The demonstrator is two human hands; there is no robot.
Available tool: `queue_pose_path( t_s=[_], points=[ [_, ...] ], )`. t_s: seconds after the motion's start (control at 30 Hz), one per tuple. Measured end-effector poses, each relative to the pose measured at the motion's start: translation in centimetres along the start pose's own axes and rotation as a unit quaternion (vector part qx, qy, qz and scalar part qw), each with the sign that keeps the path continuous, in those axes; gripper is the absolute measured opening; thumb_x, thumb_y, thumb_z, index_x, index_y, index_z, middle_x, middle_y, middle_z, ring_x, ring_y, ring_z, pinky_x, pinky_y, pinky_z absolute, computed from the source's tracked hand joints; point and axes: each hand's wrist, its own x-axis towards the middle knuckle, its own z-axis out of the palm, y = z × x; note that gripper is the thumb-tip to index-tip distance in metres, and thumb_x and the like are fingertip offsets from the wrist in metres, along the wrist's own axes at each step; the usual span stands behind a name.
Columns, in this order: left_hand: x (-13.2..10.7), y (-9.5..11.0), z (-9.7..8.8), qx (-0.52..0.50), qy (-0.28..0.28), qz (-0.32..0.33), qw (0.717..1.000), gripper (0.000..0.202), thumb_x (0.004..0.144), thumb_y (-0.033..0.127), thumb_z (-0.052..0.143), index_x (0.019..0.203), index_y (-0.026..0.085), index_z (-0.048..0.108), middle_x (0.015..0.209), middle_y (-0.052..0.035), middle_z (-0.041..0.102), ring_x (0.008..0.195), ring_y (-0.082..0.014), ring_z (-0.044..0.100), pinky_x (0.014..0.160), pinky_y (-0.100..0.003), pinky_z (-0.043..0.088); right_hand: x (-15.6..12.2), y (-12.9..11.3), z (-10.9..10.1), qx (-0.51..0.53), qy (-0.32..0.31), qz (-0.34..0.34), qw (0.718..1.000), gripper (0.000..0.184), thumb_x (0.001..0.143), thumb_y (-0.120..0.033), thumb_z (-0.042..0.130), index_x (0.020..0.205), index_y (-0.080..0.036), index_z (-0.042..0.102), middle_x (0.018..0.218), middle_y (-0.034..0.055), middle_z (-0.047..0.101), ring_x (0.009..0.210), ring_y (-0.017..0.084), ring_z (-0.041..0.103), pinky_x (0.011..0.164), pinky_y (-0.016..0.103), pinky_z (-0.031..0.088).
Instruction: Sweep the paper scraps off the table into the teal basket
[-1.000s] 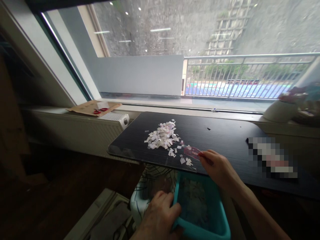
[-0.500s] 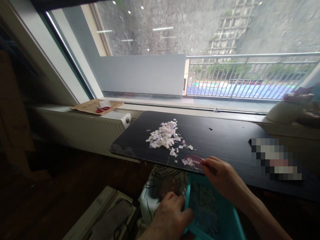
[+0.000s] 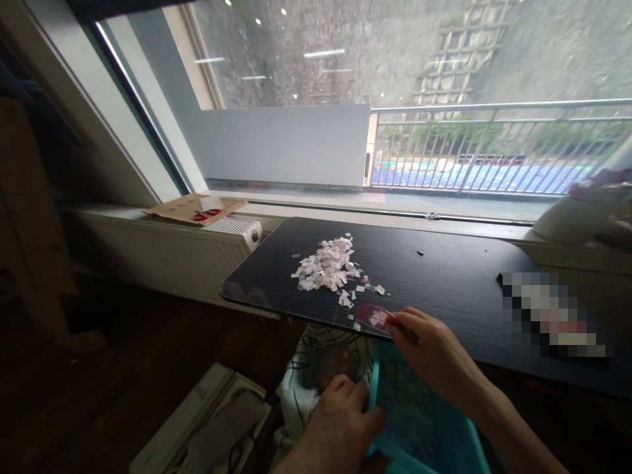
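Observation:
A loose heap of small white and pale pink paper scraps (image 3: 324,264) lies on the black tabletop (image 3: 424,283). Near the front edge, my right hand (image 3: 422,336) pinches one end of a pink see-through oval plastic piece (image 3: 363,317). It lies low over the table, with a few scraps showing through or on it. Below the edge, my left hand (image 3: 340,411) is closed on the near-left rim of a turquoise plastic bin (image 3: 457,421). Small pieces, dim in the shade, lie inside that bin.
A cloth-lined basket (image 3: 296,388) stands left of the bin. Red-handled scissors (image 3: 206,214) lie on a brown envelope (image 3: 172,208) above the radiator (image 3: 172,253). A blurred-out object (image 3: 553,316) is on the table's right, and a window sill runs behind.
My right hand has moved a little left, carrying the pink piece over the scraps at the front edge. My left hand keeps its grip on the bin. The view has shifted slightly.

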Motion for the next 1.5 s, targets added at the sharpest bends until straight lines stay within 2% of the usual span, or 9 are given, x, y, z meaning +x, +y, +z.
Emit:
queue_pose_path(
  t_s=[0.4, 0.5, 0.57, 0.7, 0.8, 0.93, 1.13, 1.3, 1.5],
  points=[
    [0.1, 0.1, -0.3, -0.022, -0.013, -0.009, 1.000, 0.025, 0.073, 0.040, 0.069, 0.087, 0.022, 0.059, 0.088, -0.0024, 0.055, 0.083, -0.0230, 0.051, 0.078, -0.035, 0.037, 0.1, -0.8, 0.4, 0.030, -0.005, -0.022, 0.999, 0.020, 0.090, -0.022, 0.044, 0.088, -0.020, 0.064, 0.081, 0.0008, 0.058, 0.067, 0.012, 0.054, 0.061, 0.023, 0.039],
    [0.1, -0.2, -0.3, -0.029, -0.012, -0.009, 0.999, 0.024, 0.073, 0.038, 0.069, 0.088, 0.022, 0.059, 0.088, -0.0028, 0.054, 0.084, -0.0237, 0.050, 0.077, -0.035, 0.037, -0.1, -0.8, 0.1, 0.051, -0.042, -0.039, 0.997, 0.023, 0.091, -0.022, 0.042, 0.084, -0.020, 0.064, 0.078, 0.0005, 0.058, 0.065, 0.011, 0.055, 0.059, 0.022, 0.040],
    [-0.1, -0.5, -0.5, -0.046, -0.011, -0.008, 0.999, 0.024, 0.073, 0.038, 0.070, 0.086, 0.022, 0.058, 0.088, -0.0024, 0.053, 0.084, -0.0234, 0.049, 0.075, -0.034, 0.037, -0.6, 0.0, -0.4, 0.058, -0.043, -0.038, 0.997, 0.025, 0.091, -0.025, 0.041, 0.083, -0.021, 0.064, 0.078, 0.0007, 0.059, 0.064, 0.011, 0.056, 0.059, 0.022, 0.041],
    [-1.0, -0.9, -1.4, -0.080, 0.007, -0.052, 0.995, 0.021, 0.073, 0.030, 0.072, 0.078, 0.021, 0.054, 0.087, -0.0014, 0.052, 0.086, -0.0226, 0.047, 0.075, -0.033, 0.036, -1.9, 3.3, -1.2, -0.004, 0.060, 0.022, 0.998, 0.024, 0.089, -0.032, 0.046, 0.093, -0.021, 0.066, 0.085, 0.0032, 0.063, 0.065, 0.013, 0.057, 0.058, 0.024, 0.043],
    [-2.1, -1.3, -2.1, -0.092, 0.027, -0.100, 0.990, 0.019, 0.072, 0.020, 0.072, 0.077, 0.020, 0.053, 0.088, -0.0010, 0.051, 0.089, -0.0226, 0.045, 0.076, -0.032, 0.035, -2.9, 4.7, -1.4, 0.001, 0.043, 0.021, 0.999, 0.024, 0.090, -0.033, 0.045, 0.094, -0.021, 0.065, 0.089, 0.0036, 0.062, 0.074, 0.014, 0.059, 0.066, 0.024, 0.045],
    [-3.3, -1.9, -2.2, -0.084, 0.046, -0.123, 0.988, 0.019, 0.073, 0.018, 0.071, 0.081, 0.020, 0.054, 0.088, -0.0005, 0.049, 0.089, -0.0222, 0.045, 0.078, -0.034, 0.034, -3.5, 3.9, -1.5, 0.062, -0.031, 0.000, 0.998, 0.024, 0.092, -0.033, 0.043, 0.089, -0.022, 0.064, 0.086, 0.0025, 0.060, 0.074, 0.013, 0.058, 0.066, 0.022, 0.045],
    [-3.8, -2.7, -1.9, -0.077, 0.050, -0.127, 0.988, 0.015, 0.079, 0.021, 0.068, 0.082, 0.020, 0.053, 0.088, -0.0005, 0.049, 0.087, -0.0218, 0.046, 0.075, -0.033, 0.035, -2.1, 3.5, -1.2, 0.030, 0.035, 0.003, 0.999, 0.022, 0.091, -0.029, 0.045, 0.092, -0.019, 0.064, 0.088, 0.0043, 0.061, 0.078, 0.015, 0.057, 0.070, 0.026, 0.044],
    [-3.6, -2.6, -1.9, -0.087, 0.053, -0.129, 0.986, 0.015, 0.078, 0.021, 0.068, 0.083, 0.019, 0.054, 0.088, -0.0006, 0.050, 0.088, -0.0221, 0.046, 0.076, -0.034, 0.034, -2.8, 3.9, -1.1, 0.068, -0.040, -0.011, 0.997, 0.024, 0.092, -0.031, 0.043, 0.089, -0.021, 0.065, 0.086, 0.0031, 0.061, 0.074, 0.013, 0.058, 0.065, 0.023, 0.045],
    [-3.7, -2.5, -1.9, -0.093, 0.059, -0.141, 0.984, 0.018, 0.074, 0.018, 0.071, 0.082, 0.020, 0.055, 0.088, 0.0000, 0.050, 0.087, -0.0217, 0.046, 0.075, -0.033, 0.034, -2.7, 2.7, -1.7, 0.041, -0.017, -0.019, 0.999, 0.025, 0.091, -0.031, 0.042, 0.087, -0.021, 0.065, 0.083, 0.0037, 0.062, 0.071, 0.014, 0.057, 0.065, 0.024, 0.045]
  ],
)
